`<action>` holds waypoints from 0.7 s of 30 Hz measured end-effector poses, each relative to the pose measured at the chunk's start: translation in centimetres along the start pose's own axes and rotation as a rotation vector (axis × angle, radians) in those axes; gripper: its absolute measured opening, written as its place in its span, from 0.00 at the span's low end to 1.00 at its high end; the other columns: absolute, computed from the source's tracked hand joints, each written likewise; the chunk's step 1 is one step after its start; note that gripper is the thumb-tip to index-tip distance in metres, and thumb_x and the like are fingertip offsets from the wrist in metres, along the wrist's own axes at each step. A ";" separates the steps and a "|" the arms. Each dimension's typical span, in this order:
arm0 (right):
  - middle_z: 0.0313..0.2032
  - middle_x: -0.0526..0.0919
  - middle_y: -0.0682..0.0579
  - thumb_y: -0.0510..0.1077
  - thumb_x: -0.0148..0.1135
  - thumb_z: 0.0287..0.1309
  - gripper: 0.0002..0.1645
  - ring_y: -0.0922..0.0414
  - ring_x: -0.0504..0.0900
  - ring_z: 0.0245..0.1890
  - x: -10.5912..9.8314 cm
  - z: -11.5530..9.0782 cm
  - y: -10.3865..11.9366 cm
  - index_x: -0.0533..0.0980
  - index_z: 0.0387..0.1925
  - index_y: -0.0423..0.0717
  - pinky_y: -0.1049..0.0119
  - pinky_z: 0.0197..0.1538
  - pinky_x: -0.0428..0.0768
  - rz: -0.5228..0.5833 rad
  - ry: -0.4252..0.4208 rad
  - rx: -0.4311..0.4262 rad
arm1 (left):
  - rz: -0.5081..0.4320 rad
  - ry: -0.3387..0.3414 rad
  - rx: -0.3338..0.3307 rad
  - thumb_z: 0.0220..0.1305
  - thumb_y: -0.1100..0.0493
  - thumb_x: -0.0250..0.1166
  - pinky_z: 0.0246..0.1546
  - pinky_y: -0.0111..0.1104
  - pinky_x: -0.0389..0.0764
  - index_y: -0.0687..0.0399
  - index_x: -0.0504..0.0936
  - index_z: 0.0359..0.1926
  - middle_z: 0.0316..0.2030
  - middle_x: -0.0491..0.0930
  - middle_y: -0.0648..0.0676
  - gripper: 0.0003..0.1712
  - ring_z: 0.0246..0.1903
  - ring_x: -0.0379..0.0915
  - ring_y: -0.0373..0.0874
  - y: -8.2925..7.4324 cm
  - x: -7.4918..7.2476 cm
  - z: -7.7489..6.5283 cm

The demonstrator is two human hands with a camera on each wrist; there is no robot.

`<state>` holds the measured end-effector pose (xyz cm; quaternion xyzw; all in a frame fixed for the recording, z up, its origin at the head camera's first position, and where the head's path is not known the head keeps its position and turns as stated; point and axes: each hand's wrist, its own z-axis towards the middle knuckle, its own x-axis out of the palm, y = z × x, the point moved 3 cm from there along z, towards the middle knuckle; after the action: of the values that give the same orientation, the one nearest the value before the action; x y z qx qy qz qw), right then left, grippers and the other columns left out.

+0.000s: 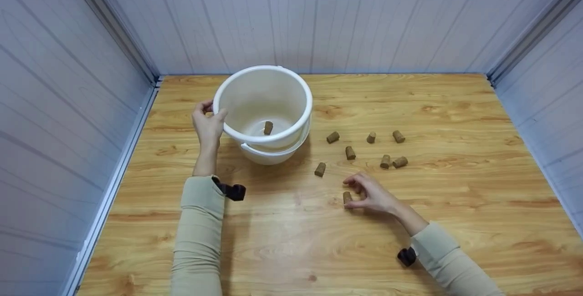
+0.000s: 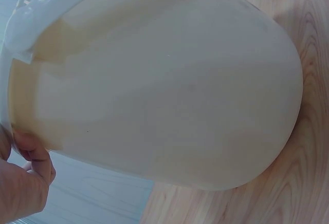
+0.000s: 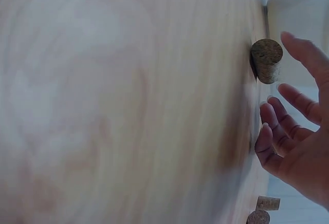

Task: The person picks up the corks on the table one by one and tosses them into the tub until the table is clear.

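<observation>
A white plastic bucket (image 1: 262, 89) stands upright on the table, its handle hanging down at the front. My left hand (image 1: 208, 125) grips its left rim, thumb over the edge and fingers curled beneath it outside; the left wrist view shows the bucket's outer wall (image 2: 169, 95). Inside, on the bottom, lies one cork stopper (image 1: 268, 128). My right hand (image 1: 373, 196) is low over the table beside another cork (image 1: 347, 197). In the right wrist view the thumb and fingers are spread, with that cork (image 3: 267, 62) just beyond their tips.
Several more corks are scattered right of the bucket, including a near one (image 1: 320, 169), one at the back (image 1: 333, 137) and one farther right (image 1: 400, 162). Pale panel walls (image 1: 346, 22) enclose the wooden table (image 1: 455, 173) at the back and sides.
</observation>
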<state>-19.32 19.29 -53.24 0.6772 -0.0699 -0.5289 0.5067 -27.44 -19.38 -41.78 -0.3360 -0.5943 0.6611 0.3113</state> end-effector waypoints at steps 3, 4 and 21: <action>0.37 0.71 0.46 0.47 0.71 0.36 0.33 0.54 0.70 0.34 0.1 -0.1 -0.1 0.70 0.45 0.36 0.66 0.37 0.73 -0.016 0.005 0.007 | 0.003 -0.001 -0.004 0.41 0.74 0.57 0.27 0.26 0.73 0.71 0.72 0.43 0.30 0.68 0.53 0.21 0.27 0.65 0.40 0.0 0.0 -0.1; 0.37 0.71 0.46 0.46 0.71 0.35 0.33 0.54 0.70 0.34 0.1 -0.1 -0.1 0.71 0.45 0.36 0.66 0.37 0.73 -0.017 0.005 0.006 | 0.003 -0.001 -0.005 0.42 0.74 0.57 0.27 0.26 0.73 0.71 0.72 0.43 0.30 0.68 0.53 0.21 0.27 0.65 0.40 -0.1 0.0 -0.1; 0.38 0.71 0.50 0.46 0.72 0.35 0.30 0.55 0.70 0.35 0.1 -0.3 -0.3 0.72 0.43 0.40 0.66 0.39 0.72 -0.041 0.025 -0.002 | 0.011 -0.005 -0.007 0.42 0.73 0.58 0.26 0.26 0.74 0.70 0.72 0.43 0.30 0.67 0.53 0.21 0.22 0.64 0.39 -0.1 0.0 -0.2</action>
<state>-19.20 19.56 -53.60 0.6847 -0.0492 -0.5308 0.4970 -27.30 -19.30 -41.68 -0.3385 -0.5957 0.6615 0.3050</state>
